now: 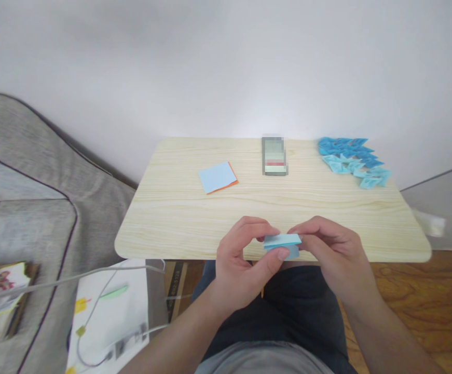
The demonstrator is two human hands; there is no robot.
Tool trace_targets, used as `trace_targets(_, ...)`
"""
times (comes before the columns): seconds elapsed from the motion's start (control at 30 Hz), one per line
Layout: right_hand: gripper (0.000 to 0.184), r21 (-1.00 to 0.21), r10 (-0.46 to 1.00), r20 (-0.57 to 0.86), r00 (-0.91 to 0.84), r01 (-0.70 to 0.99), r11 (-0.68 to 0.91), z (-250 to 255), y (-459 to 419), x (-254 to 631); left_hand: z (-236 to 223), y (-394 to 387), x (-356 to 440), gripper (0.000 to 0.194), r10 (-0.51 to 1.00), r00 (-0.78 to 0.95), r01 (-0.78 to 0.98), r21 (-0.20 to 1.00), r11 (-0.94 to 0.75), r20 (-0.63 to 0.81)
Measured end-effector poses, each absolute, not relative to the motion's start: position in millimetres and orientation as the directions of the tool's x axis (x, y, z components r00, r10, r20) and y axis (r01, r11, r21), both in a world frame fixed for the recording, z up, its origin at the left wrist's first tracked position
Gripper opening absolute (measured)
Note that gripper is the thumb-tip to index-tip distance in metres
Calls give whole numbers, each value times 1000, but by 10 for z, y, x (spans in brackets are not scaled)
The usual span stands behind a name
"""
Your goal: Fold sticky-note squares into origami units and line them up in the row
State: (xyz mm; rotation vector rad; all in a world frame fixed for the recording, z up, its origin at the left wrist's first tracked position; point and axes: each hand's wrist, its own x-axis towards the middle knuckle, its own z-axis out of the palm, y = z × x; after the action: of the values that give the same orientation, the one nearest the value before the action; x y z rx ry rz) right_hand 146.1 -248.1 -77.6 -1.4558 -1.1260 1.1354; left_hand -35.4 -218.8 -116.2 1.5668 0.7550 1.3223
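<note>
A small folded piece of light blue paper is held up over the front edge of the pale wooden table. My left hand grips it, the thumb on its near face and the fingers behind. At its right end, my right hand pinches the paper between thumb and forefinger. Behind my hands, to the left, lies a stack of square paper sheets, light blue on top with orange showing below. Folded paper pieces in darker blue and pale blue sit at the back right.
A phone-like device, blurred out, lies near the table's back edge against a white wall. A grey sofa stands at the left. Below it, a white surface carries cables and a power strip. Wooden flooring shows at right.
</note>
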Motion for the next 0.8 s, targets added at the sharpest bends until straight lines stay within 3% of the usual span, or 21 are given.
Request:
trace_targets(0.2,12,-990,986,-109,126,72,-119,-770,-2477,1466,-1174,-2187,-356,27,865,331,-147,926,-348,377)
trace_targets(0.33,7,-977,977,-205,55,-75,-200,-793,-2484,1472,-1171,-2185,-370,21,869,344,-196,932,-304,355)
trace_targets(0.5,17,-951,965,-263,-8,-166,-261,-806,-2481,1478,-1145,-2178,-386,19,866,317,-145,923,-358,386)
trace_targets(0.6,18,-957,966,-258,9,-136,-255,-788,-2477,1477,-1127,-2181,-378,21,848,298,-96,898,-430,438)
trace_targets(0.8,14,-979,980,-174,95,91,-182,-724,-2490,1457,-1122,-2179,-357,28,812,301,-62,859,-508,501)
